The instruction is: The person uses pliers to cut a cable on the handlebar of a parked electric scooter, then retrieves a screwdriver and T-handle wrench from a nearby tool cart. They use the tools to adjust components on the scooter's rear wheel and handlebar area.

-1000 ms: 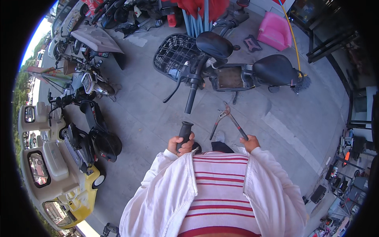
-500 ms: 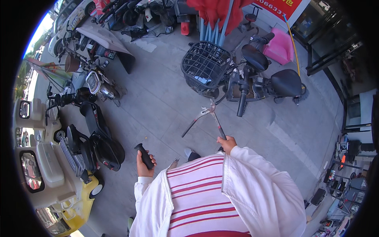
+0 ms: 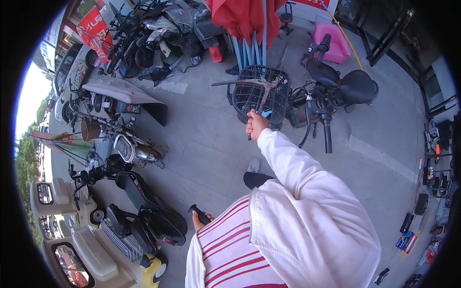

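My right hand point(image 3: 256, 124) is stretched forward and closed on the handle of a long metal tool point(image 3: 261, 98) with a cross-shaped head, held up in front of a black wire basket point(image 3: 261, 93) on a dark electric bike point(image 3: 331, 89). My left hand point(image 3: 198, 221) stays low by my hip, gripping a black rubber handlebar grip point(image 3: 199, 213). I wear a white jacket over a red-striped shirt.
Parked scooters point(image 3: 139, 211) and small vehicles point(image 3: 62, 230) line the left side. More bikes point(image 3: 149, 33) crowd the far left. A folded red umbrella point(image 3: 245, 17) and a pink seat point(image 3: 336, 43) stand behind the bike. Boxes point(image 3: 408, 240) lie at the right on grey paving.
My right hand has reached farther forward and up with the metal tool toward the basket. My left hand with the grip has dropped back to my side.
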Action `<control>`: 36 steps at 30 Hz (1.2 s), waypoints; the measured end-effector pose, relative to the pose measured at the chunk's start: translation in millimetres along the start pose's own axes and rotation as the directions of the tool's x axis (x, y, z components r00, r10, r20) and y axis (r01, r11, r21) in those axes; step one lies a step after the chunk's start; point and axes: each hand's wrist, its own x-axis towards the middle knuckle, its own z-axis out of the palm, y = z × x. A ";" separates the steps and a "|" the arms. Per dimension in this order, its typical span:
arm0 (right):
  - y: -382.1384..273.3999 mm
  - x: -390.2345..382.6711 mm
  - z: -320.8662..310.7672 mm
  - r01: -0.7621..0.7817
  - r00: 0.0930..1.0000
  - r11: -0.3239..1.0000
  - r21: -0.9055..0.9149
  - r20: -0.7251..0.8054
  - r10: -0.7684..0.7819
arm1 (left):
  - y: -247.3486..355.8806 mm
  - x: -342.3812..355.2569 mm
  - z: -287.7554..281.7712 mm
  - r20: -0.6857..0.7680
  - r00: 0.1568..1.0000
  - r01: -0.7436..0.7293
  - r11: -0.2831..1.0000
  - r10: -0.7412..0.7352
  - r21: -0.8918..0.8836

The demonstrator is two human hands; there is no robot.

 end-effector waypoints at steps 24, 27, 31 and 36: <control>29.1 70.9 -99.9 -0.168 0.666 0.263 -0.950 -0.306 -0.680 | 67.5 187.6 526.7 0.900 0.335 -0.843 0.337 -0.280 0.419; 62.8 31.1 -118.8 -0.178 0.596 0.387 -0.905 -0.412 -0.689 | 40.4 226.7 555.9 0.913 0.234 -0.916 0.238 -0.333 0.322; 142.4 -4.4 -138.6 -0.298 0.489 0.529 -0.795 -0.603 -0.631 | 20.6 266.1 573.1 0.922 0.069 -0.995 -0.097 -0.380 0.035; 211.1 -18.6 -93.0 -0.293 0.506 0.894 -0.340 -0.848 -0.157 | 13.9 269.0 586.6 0.841 0.143 -0.967 -0.257 -0.522 0.005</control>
